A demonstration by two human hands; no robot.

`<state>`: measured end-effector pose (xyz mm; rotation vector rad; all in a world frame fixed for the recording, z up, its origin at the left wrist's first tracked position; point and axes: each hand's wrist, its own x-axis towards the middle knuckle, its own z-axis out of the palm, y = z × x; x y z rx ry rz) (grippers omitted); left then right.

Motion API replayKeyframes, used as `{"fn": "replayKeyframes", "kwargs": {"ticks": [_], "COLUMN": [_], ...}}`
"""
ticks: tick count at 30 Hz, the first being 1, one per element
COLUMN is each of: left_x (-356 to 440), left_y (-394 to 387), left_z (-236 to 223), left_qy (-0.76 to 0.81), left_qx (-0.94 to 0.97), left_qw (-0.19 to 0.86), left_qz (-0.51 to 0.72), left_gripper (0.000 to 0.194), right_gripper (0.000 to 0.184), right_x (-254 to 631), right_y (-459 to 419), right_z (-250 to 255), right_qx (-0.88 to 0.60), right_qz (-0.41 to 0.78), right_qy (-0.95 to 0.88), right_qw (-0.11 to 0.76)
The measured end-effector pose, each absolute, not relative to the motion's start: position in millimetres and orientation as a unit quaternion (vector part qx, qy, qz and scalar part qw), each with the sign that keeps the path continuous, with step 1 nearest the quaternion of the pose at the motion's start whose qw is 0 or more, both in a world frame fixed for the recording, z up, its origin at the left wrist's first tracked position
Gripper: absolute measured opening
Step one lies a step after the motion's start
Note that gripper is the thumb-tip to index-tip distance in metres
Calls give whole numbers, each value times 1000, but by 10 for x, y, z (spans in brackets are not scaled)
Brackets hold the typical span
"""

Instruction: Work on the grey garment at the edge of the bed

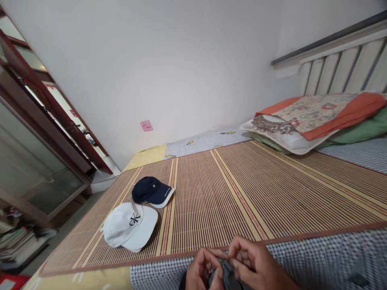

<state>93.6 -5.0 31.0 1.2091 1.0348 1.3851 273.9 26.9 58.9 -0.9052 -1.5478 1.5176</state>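
Observation:
My left hand [203,269] and my right hand [253,264] are close together at the bottom middle of the head view, by the near edge of the bed. The fingers of both are bent and pinched, their tips almost meeting. Dark grey cloth [229,278] shows between and below them; whether it is a held item or clothing I cannot tell. To the left of my hands, a white baseball cap [119,225] with black letters lies on the striped mat [193,201]. A navy baseball cap [148,190] with a pale brim edge lies just behind it.
Stacked pillows [320,117] with orange, floral and green covers lie at the right end of the bed. White slats [341,70] stand behind them. A pink note [146,125] is stuck to the white wall. On the left are a glazed door [39,161] and piled papers [21,241].

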Motion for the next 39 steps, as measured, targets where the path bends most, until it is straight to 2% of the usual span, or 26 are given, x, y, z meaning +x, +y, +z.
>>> {"fn": "replayKeyframes", "kwargs": {"ticks": [4,10,14,16,21,27,32,39], "left_x": [914,890,862,854,843,806,800,834], "left_y": [-4,43,5,-11,-18,2,18,-20], "left_z": [230,137,267,346,442,238,199,525], "left_qy": [414,355,388,413,459,482,511,467], "left_qx": [466,497,530,525,498,496,517,537], "left_qw": [524,562,547,552,576,572,533,564], "left_qz": [580,558,519,499,458,441,433,420], "left_gripper": [44,39,47,51,65,70,75,63], "right_gripper": [42,27,23,27,39,50,28,28], "right_x": [2789,2833,2892,2911,2896,2836,2801,2796], "right_y": [236,273,264,252,255,222,183,216], "right_z": [567,405,585,662,630,659,727,746], "right_qx": [-359,-288,-307,-304,-311,-353,-409,-383], "right_qz": [551,642,519,476,466,493,492,487], "right_qy": [-666,-620,-705,-739,-760,-730,-709,-726], "right_qw": [352,348,373,366,330,314,296,298]}}
